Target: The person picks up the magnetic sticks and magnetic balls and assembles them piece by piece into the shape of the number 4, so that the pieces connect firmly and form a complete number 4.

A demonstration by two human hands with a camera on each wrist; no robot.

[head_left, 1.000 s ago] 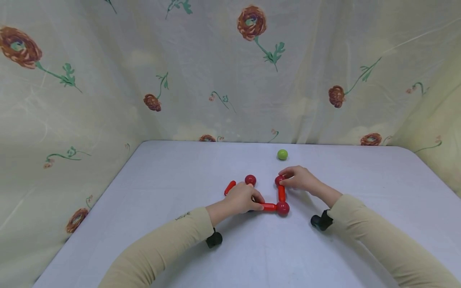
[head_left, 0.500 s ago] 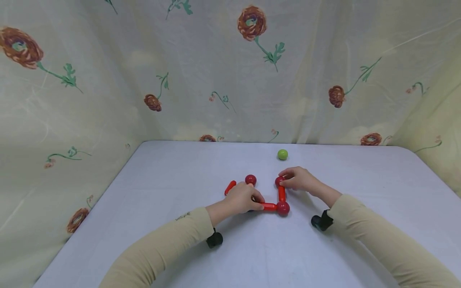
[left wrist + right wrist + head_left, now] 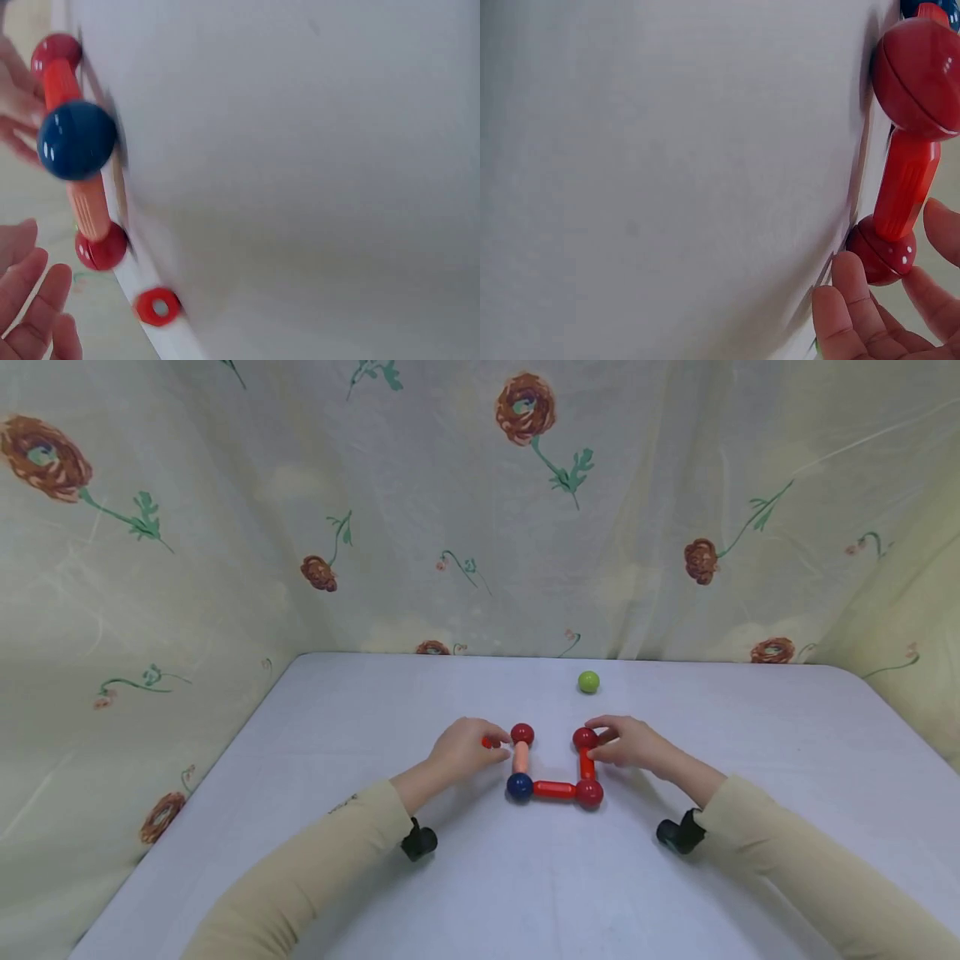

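A U-shaped chain of balls and rods lies on the table. Its far left red ball (image 3: 522, 734) joins a pink rod (image 3: 521, 757) to a blue ball (image 3: 520, 787). From there a red rod (image 3: 555, 790) runs to the near red ball (image 3: 588, 793), and another red rod (image 3: 587, 763) leads to the far right red ball (image 3: 585, 738). My left hand (image 3: 471, 750) hovers left of the pink rod, holding nothing. It partly hides a loose red rod (image 3: 157, 307). My right hand (image 3: 633, 746) has its fingers loosely spread around the far right ball, thumb apart from it.
A green ball (image 3: 588, 682) sits near the table's far edge. Behind the white table (image 3: 375, 710) hangs a flowered curtain (image 3: 420, 510). Each wrist carries a small black camera, such as the left camera (image 3: 419, 841).
My left hand has let go of the front red rod and moved left and away, uncovering the blue ball and pink rod. My right hand's fingers have loosened and shifted slightly right.
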